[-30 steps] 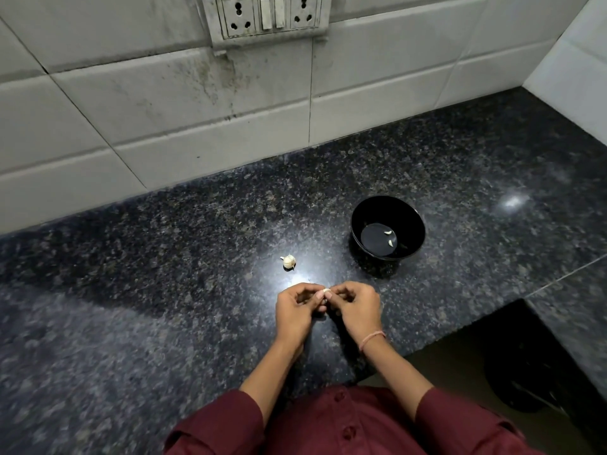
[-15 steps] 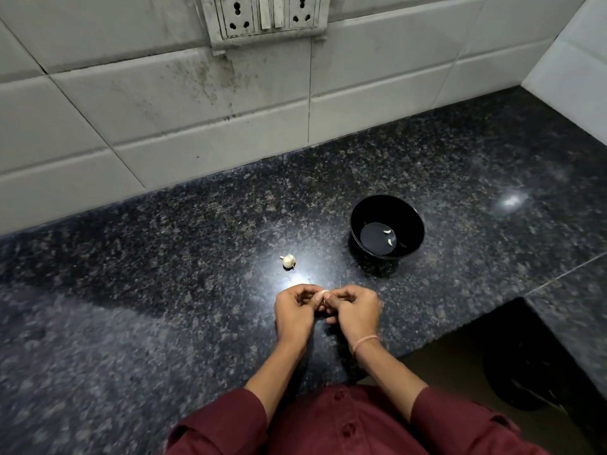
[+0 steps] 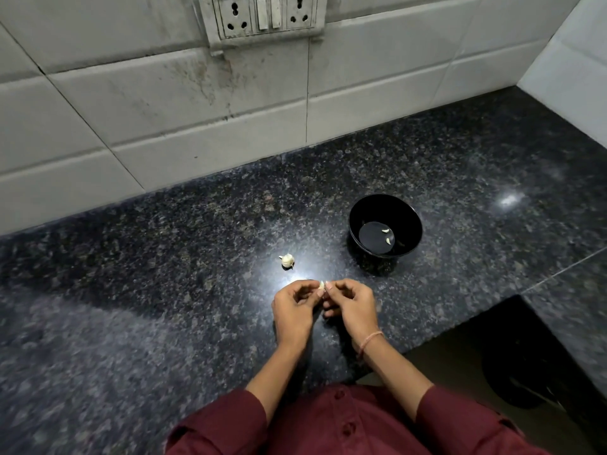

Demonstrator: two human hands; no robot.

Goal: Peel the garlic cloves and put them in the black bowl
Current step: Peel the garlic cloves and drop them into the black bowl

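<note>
My left hand [image 3: 294, 307] and right hand [image 3: 353, 305] meet over the surface [image 3: 164, 290], both pinching one garlic clove [image 3: 321, 286] at the fingertips. Another garlic piece [image 3: 287, 260] lies just beyond my left hand. The black bowl [image 3: 358, 221], with two peeled cloves [image 3: 388, 239] inside, stands beyond my right.

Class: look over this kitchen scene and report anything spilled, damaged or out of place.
Dark grime streaks stain the white wall tiles below the socket panel. Nothing is spilled: two cloves lie in the black bowl, one garlic piece on the counter.
</note>
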